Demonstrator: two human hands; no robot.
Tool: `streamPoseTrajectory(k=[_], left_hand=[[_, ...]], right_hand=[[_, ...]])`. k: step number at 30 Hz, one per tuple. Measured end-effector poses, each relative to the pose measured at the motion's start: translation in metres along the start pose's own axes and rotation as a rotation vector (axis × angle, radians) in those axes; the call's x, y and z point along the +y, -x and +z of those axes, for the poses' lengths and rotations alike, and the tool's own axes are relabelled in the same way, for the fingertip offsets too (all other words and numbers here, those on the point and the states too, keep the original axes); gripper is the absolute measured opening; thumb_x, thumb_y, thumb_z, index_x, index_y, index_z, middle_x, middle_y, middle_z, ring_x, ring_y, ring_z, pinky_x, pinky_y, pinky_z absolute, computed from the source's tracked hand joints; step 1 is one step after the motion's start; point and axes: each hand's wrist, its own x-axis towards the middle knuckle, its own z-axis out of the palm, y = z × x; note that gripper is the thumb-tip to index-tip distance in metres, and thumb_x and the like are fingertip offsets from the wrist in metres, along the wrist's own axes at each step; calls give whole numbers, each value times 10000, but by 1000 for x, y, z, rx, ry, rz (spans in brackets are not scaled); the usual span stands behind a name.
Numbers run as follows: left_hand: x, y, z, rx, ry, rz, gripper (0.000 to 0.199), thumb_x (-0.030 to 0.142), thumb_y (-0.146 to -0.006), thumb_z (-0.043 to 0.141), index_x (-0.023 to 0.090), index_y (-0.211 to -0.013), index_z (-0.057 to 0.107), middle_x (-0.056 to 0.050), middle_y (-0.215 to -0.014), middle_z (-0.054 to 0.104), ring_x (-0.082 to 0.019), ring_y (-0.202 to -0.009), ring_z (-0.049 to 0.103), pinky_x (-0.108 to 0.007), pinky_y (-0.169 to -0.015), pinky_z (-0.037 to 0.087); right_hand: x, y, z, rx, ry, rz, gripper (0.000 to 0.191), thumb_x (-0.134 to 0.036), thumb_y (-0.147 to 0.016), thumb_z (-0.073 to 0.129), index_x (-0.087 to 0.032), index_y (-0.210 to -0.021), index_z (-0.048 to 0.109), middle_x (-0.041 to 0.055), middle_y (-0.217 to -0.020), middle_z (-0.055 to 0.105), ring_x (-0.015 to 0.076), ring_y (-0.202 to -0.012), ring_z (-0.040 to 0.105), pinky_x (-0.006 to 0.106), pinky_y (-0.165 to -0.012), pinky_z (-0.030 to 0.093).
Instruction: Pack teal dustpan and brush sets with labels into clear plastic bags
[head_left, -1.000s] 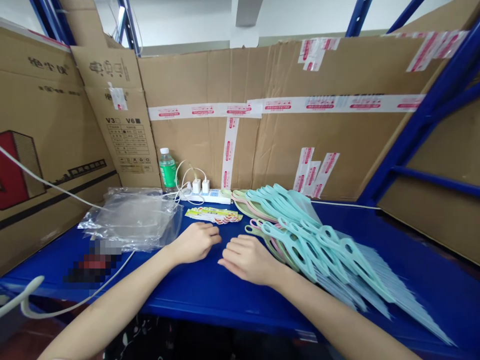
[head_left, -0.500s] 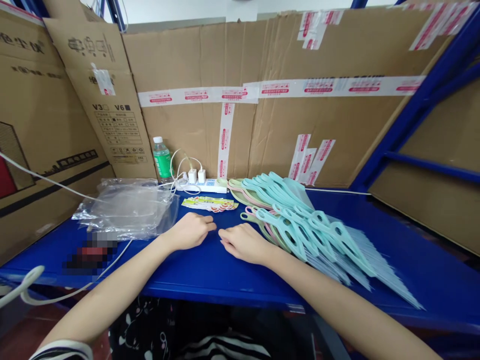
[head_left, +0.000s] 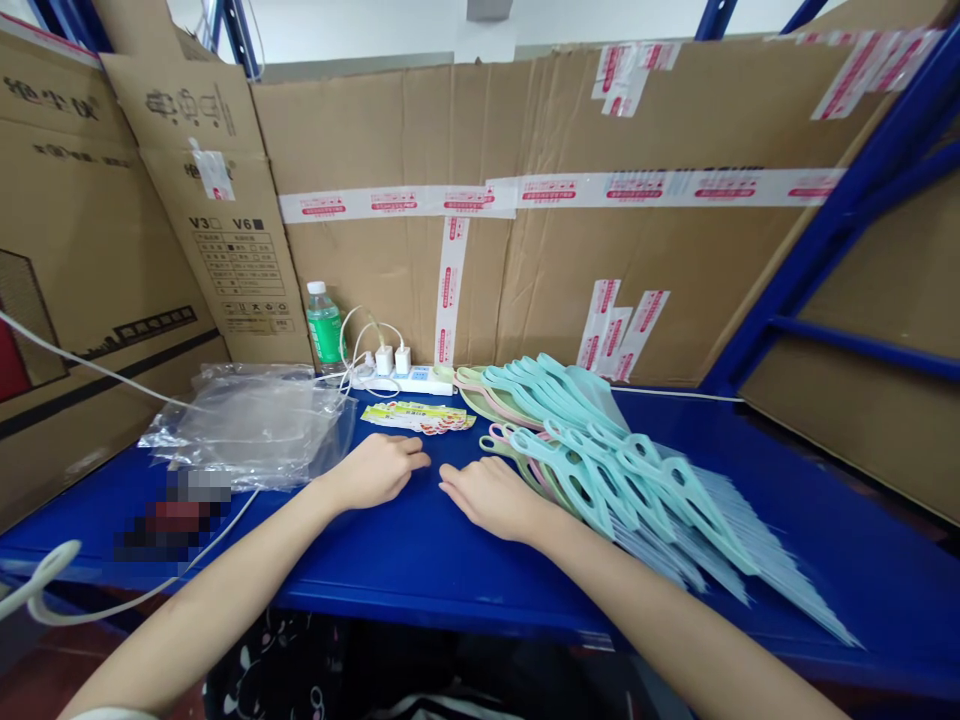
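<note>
My left hand rests on the blue tabletop, fingers curled inward and no object visible in them. Just to its right, with a small gap between, my right hand lies with fingers folded, also with nothing showing. Beside my right hand are piles of flat plastic pieces with looped handles, mostly turquoise, some pink and green; their wide ends look thin and translucent. A small fan of printed yellow-and-white strips lies beyond both hands. Left of my left hand sits a stack of clear plastic bags.
A white power strip with plugged-in chargers and cables stands at the back, next to a green-labelled bottle. Taped cardboard walls the rear. A blurred-out dark object and a white cable lie at left.
The view has tilted up slightly, so the scene sits a little lower in the picture. Both hands stay in nearly the same place and pose.
</note>
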Motion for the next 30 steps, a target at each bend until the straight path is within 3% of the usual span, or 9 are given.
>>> streamPoseTrajectory(k=[30], left_hand=[[-1, 0, 2, -47, 17, 23, 308, 55, -828, 419, 193, -998, 636, -22, -824, 611, -162, -706, 618, -261, -601, 429]], right_hand=[[6, -4, 4, -5, -22, 88, 284, -293, -1006, 327, -179, -1021, 587, 107, -838, 717, 234, -801, 688, 274, -611, 356]])
